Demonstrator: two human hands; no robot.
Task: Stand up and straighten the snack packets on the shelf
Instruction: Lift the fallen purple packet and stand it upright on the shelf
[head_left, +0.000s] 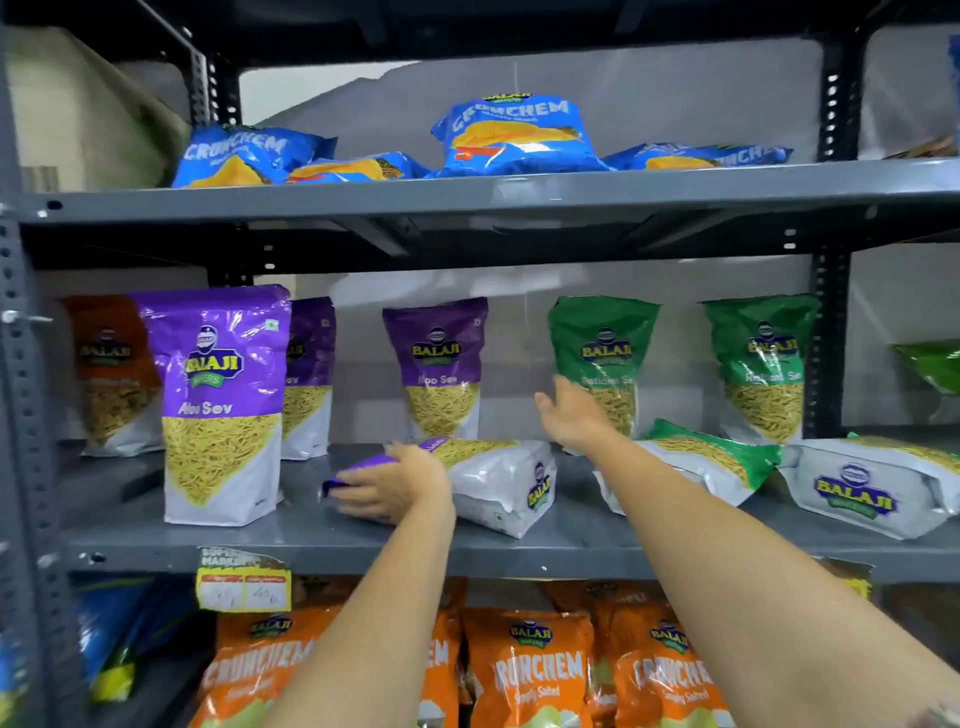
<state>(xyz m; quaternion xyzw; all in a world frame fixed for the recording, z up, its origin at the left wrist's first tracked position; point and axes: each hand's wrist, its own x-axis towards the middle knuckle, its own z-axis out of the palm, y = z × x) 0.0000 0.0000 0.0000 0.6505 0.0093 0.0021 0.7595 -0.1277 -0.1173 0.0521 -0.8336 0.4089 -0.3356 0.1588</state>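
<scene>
On the middle shelf (311, 540) a purple Aloo Sev packet (493, 483) lies flat on its side, top end to the left. My left hand (395, 486) grips that purple top end. My right hand (574, 415) is spread open in front of an upright green packet (605, 358) at the back, holding nothing. A purple packet (223, 405) stands upright at the front left, and another (439, 369) stands at the back. Two more packets lie fallen on the right, a green one (696, 462) and a white-bottomed one (872, 486).
Blue Crunchem packets (514, 137) lie on the upper shelf. Orange Crunchem packets (530, 670) fill the lower shelf. Perforated metal uprights (26, 415) frame the rack. A price tag (244, 582) hangs from the middle shelf's front edge. An orange packet (111, 374) and another green one (763, 364) stand at the back.
</scene>
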